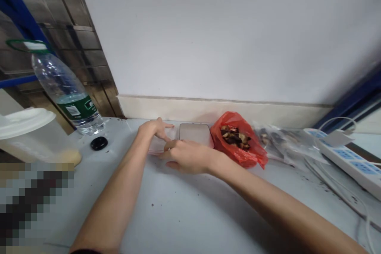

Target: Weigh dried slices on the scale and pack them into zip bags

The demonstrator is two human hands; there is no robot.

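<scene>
A flat stack of clear plastic bags (157,145) lies on the table near the wall. My left hand (156,127) rests on its far side with fingers stretched and spread. From the right, my right hand (186,155) reaches to the stack's near right edge; its fingers are bent but apart, and I see nothing gripped in them. Just beyond my right hand sits a flat grey scale-like plate (195,131), partly covered by that hand. Beside it stands an open red plastic bag (226,121) holding dark, dried-looking pieces (235,138).
Clear bags with dark contents (285,143) lie right of the red bag, then a white power strip (348,156) with cables. At left are a large water bottle (71,91), a black round object (99,143) and a white-lidded container (29,143). A wall (208,39) closes off the back.
</scene>
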